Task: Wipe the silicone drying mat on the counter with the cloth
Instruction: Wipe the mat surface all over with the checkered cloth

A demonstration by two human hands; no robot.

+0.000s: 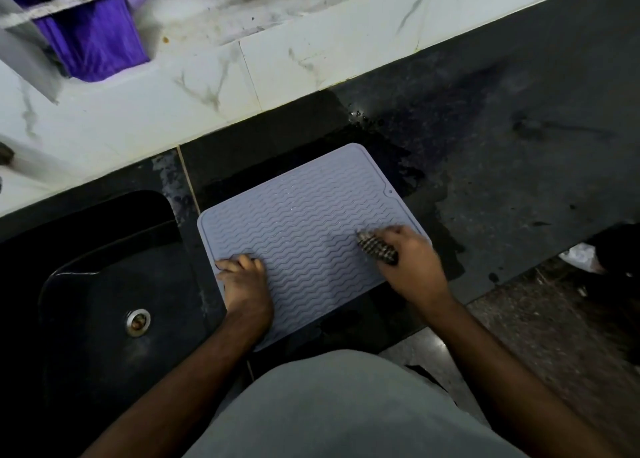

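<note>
A pale lavender silicone drying mat (304, 222) with wavy ridges lies flat on the dark counter (502, 152), a little askew. My left hand (244, 277) presses flat on the mat's near left edge, fingers spread. My right hand (412, 260) rests on the mat's right side, closed around a bunched dark checked cloth (377, 249) that touches the ridges. Most of the cloth is hidden inside the fist.
A black sink (114, 284) with a metal drain (138, 321) sits left of the mat. Wet patches darken the counter behind and right of the mat. White marbled wall tiles (207, 86) run along the back, with purple fabric (93, 45) above.
</note>
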